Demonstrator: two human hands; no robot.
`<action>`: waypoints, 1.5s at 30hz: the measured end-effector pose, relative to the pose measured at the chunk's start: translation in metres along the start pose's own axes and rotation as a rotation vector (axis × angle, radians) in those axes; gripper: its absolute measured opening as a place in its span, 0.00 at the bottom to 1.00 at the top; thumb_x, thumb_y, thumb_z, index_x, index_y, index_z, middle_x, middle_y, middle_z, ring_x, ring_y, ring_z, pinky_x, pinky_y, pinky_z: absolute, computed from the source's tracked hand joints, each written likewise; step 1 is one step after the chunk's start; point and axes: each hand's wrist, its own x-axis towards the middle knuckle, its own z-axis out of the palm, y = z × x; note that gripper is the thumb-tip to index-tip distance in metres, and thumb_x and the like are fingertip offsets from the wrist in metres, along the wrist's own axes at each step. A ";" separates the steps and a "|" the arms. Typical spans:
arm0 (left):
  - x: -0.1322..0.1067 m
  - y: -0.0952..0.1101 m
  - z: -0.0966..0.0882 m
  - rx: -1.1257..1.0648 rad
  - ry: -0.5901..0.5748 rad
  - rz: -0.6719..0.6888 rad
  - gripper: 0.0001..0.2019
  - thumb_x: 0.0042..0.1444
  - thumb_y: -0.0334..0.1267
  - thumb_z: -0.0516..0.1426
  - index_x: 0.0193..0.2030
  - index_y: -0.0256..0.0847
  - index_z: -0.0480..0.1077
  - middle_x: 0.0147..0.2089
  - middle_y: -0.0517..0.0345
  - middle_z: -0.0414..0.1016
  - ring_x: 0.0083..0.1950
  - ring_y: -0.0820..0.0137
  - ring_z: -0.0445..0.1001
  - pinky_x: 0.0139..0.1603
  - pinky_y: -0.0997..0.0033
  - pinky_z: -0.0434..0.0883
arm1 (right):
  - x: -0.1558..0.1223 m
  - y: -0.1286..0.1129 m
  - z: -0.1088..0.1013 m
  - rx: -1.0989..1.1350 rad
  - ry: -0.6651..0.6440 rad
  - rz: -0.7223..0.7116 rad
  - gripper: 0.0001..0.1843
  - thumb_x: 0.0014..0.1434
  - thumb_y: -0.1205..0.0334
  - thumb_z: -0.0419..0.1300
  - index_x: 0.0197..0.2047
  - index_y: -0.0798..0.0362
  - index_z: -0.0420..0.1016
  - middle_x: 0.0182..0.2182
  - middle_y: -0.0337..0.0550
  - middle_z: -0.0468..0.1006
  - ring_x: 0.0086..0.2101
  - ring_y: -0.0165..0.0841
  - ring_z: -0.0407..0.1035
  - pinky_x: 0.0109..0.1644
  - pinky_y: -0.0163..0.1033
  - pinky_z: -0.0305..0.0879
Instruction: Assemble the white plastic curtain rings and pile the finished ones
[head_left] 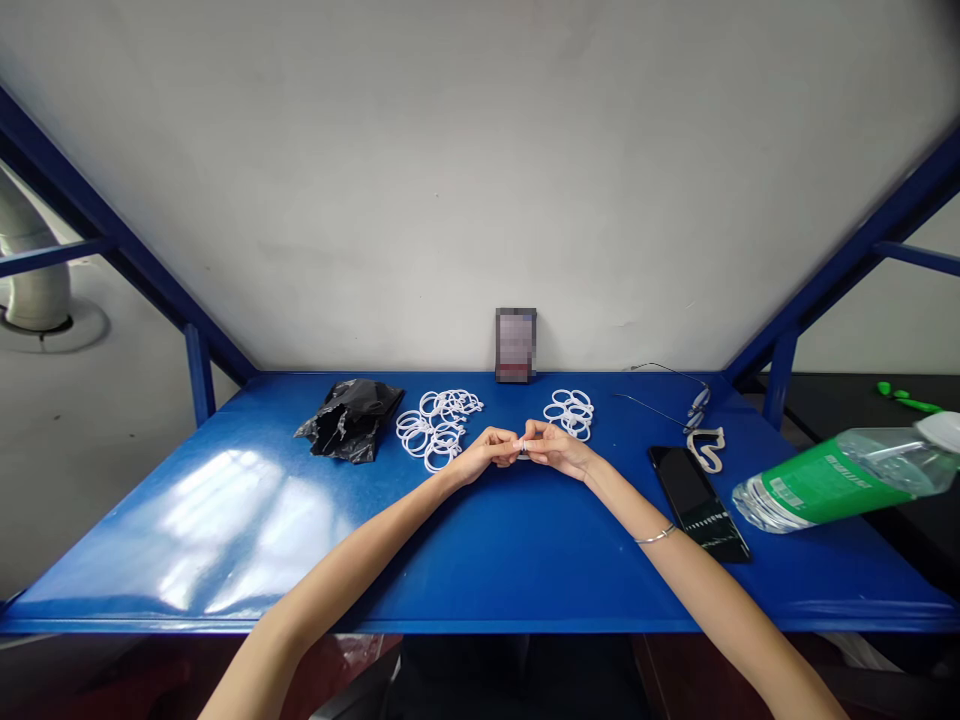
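Above the middle of the blue table [480, 570], my left hand [491, 452] and my right hand [556, 450] meet with their fingertips pinched together. Between them they grip a white ring [523, 457], mostly hidden by the fingers; only a small white part shows. Left of my left hand lies a loose pile of white rings [427, 430], each with a small clasp-like knob. Just beyond my right hand is a smaller group of similar white rings [570, 405].
A crumpled black plastic bag [352, 420] lies left. A small dark-framed box [516, 345] leans against the back wall. Rightward are eyeglasses [699, 405], a white plastic piece [706, 452], a black phone [697, 500] under my right forearm's side, and a green-labelled bottle [840, 475].
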 end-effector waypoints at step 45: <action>0.005 0.002 0.008 -0.086 0.181 0.076 0.22 0.50 0.55 0.61 0.28 0.34 0.65 0.21 0.66 0.58 0.21 0.81 0.54 0.24 0.76 0.51 | 0.007 0.009 0.004 -0.047 0.215 -0.191 0.15 0.47 0.52 0.70 0.33 0.53 0.75 0.27 0.38 0.74 0.32 0.30 0.68 0.43 0.38 0.64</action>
